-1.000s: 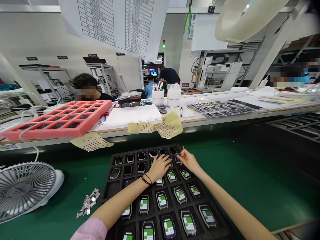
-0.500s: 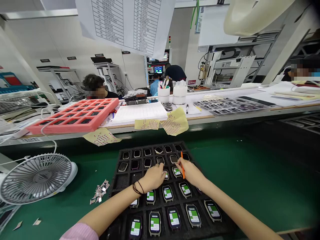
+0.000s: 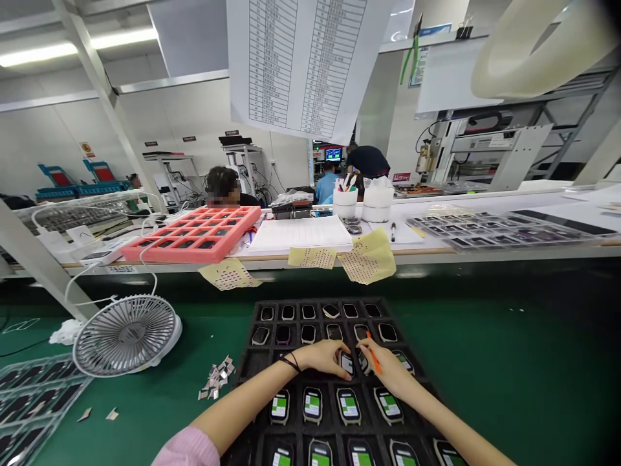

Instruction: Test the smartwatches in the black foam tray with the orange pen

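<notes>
A black foam tray holds rows of watch bodies in its compartments, several with green and white screens lit. My left hand, a dark band at its wrist, has its fingers closed round a lit watch in the third row. Just right of it, my right hand grips an orange stick and bends over the neighbouring compartment, touching or nearly touching the watch there. The lower end of the stick is partly hidden by the fingers.
A fan and small loose pieces lie left of the tray on the green mat. The shelf ahead bears a pink tray, papers, white cups and a clear tray. Other people are beyond it.
The view has turned left and up. My left hand now holds a watch at its right side. My right hand has moved down beside it, still with the orange stick.
</notes>
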Action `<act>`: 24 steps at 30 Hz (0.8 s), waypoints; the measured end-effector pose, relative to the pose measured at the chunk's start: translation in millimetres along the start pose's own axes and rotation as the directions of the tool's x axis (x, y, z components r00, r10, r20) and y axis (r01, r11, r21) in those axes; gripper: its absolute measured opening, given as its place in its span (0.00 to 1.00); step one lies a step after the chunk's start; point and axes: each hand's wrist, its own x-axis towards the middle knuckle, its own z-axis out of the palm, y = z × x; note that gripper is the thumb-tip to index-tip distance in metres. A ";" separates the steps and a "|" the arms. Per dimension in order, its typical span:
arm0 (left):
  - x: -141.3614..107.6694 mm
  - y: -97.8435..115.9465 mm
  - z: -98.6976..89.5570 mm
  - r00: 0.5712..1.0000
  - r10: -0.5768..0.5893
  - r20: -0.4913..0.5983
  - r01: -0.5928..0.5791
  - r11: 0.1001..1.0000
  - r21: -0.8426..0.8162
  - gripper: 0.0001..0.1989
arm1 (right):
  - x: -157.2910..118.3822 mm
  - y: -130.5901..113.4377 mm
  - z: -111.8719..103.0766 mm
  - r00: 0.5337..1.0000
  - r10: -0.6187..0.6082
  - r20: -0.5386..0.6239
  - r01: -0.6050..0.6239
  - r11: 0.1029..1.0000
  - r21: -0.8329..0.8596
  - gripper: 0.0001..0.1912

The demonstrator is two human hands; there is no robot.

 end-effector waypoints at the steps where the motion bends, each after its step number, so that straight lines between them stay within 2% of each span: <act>1: -1.5 -1.2 0.9 1.000 0.007 -0.012 -0.007 0.999 -0.040 0.32 | 0.9 1.9 1.7 1.000 -0.003 -0.004 0.004 1.000 0.030 0.17; 4: -9.4 -2.5 -0.3 0.997 0.019 -0.071 -0.031 0.984 -0.173 0.32 | 3.4 8.3 1.3 1.000 -0.012 -0.008 0.013 0.994 0.112 0.22; 7: -20.7 0.3 -12.4 0.984 0.039 -0.172 -0.090 0.952 -0.294 0.32 | 8.5 7.6 -9.6 1.000 0.010 0.029 -0.019 0.946 0.323 0.25; 10: -33.6 6.3 -32.0 0.951 0.068 -0.300 -0.183 0.909 -0.374 0.33 | 18.9 -10.0 -28.3 0.996 0.055 0.073 -0.088 0.800 0.594 0.27; 13: -46.0 13.2 -46.4 0.891 0.068 -0.449 -0.303 0.825 -0.476 0.32 | 31.8 -39.7 -44.9 0.994 0.030 0.101 -0.095 0.670 0.737 0.25; 16: -54.2 17.7 -49.1 0.832 0.055 -0.552 -0.380 0.781 -0.496 0.30 | 41.4 -62.4 -49.6 0.986 -0.060 0.152 -0.083 0.618 0.782 0.20; 19: -55.2 18.8 -45.3 0.797 0.047 -0.602 -0.400 0.787 -0.469 0.25 | 45.5 -66.1 -43.1 0.978 -0.127 0.167 -0.055 0.611 0.790 0.19; 24: -51.9 19.6 -39.3 0.803 -0.026 -0.595 -0.334 0.808 -0.486 0.23 | 46.8 -52.9 -33.3 0.963 -0.167 0.212 -0.055 0.646 0.761 0.19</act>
